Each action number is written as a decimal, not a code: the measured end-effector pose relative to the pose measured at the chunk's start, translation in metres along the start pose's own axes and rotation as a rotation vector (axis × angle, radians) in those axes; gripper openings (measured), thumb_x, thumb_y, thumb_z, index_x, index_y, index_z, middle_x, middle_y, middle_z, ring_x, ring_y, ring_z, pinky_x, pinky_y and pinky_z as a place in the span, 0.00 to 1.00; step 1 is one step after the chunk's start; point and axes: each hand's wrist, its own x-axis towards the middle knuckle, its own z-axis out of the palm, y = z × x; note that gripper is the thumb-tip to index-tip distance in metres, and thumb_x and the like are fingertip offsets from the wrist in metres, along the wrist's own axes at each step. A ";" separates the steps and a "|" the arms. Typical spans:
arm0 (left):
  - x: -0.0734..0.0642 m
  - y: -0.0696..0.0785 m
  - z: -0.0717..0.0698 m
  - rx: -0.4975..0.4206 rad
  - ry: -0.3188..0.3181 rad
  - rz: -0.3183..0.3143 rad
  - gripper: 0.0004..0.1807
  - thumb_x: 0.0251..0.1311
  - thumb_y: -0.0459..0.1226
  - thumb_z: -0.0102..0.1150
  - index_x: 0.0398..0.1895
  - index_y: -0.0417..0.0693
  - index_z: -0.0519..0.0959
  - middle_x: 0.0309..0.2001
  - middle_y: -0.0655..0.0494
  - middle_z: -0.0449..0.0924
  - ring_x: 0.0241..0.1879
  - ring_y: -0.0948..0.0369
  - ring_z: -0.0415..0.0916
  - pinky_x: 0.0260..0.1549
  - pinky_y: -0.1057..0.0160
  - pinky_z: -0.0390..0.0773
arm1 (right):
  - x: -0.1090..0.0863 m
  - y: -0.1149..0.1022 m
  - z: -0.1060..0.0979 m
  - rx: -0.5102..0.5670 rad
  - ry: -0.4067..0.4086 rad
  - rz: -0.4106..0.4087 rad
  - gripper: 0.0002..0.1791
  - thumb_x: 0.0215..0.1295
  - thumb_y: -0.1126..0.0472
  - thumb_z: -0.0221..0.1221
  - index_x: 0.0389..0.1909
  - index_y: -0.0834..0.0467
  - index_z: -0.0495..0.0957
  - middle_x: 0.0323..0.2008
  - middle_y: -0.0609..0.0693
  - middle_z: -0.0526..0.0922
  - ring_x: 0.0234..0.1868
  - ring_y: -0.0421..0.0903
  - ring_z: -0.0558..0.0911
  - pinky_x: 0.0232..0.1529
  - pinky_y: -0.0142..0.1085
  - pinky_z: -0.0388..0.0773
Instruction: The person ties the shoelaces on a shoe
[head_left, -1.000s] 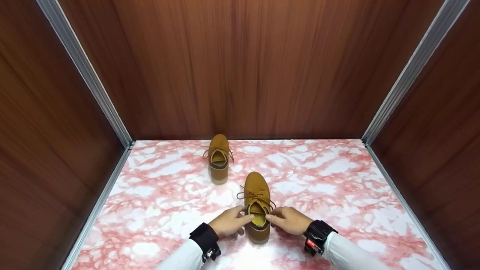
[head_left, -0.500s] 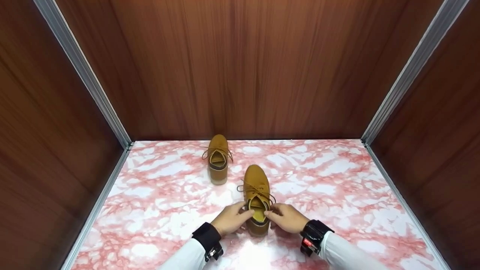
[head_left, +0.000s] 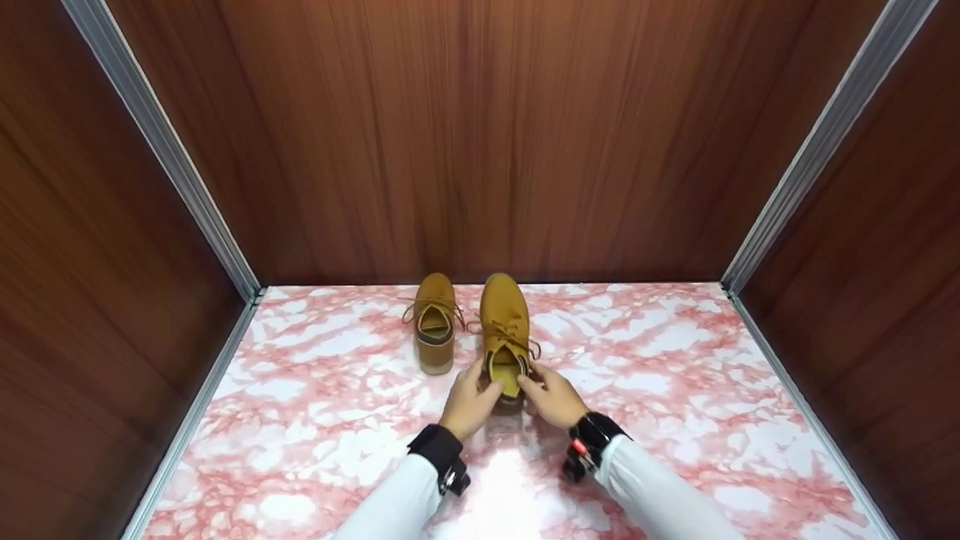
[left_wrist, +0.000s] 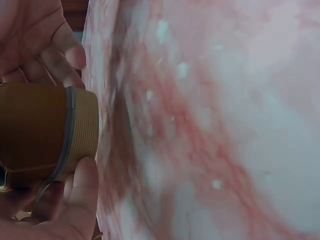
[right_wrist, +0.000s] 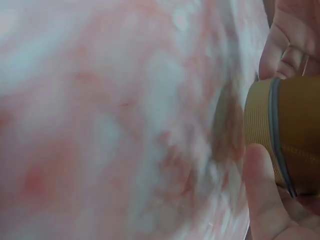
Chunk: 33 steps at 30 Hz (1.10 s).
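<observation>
Both hands hold a tan lace-up shoe [head_left: 504, 304] by its collar, toe pointing to the back wall. My left hand [head_left: 469, 401] pinches the left side of the opening, thumb at the inner edge. On the opposite side, my right hand [head_left: 556, 397] grips the collar the same way. In the left wrist view the heel [left_wrist: 35, 130] is above the marbled surface, with a shadow beside it. The right wrist view shows the ridged sole edge [right_wrist: 257, 117] between the two hands. A matching shoe [head_left: 436, 289] stands just left, toe at the back wall.
Red-and-white marbled tabletop [head_left: 660, 382] lies under everything. A brown wood-grain back panel [head_left: 480, 150] rises behind the shoes, with side panels [head_left: 97, 300] left and right. Grey metal posts [head_left: 161, 150] mark the corners.
The held shoe has moved away from me toward the back wall, coming level beside the other shoe. Both hands have moved forward with it and closer together. The other shoe has stayed put.
</observation>
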 end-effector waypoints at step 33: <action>0.027 -0.009 0.011 -0.014 0.104 -0.132 0.29 0.78 0.42 0.50 0.75 0.33 0.66 0.69 0.34 0.76 0.70 0.41 0.74 0.73 0.44 0.70 | 0.039 0.004 0.011 -0.080 0.044 0.041 0.32 0.83 0.50 0.50 0.76 0.66 0.64 0.66 0.68 0.79 0.56 0.61 0.86 0.61 0.53 0.82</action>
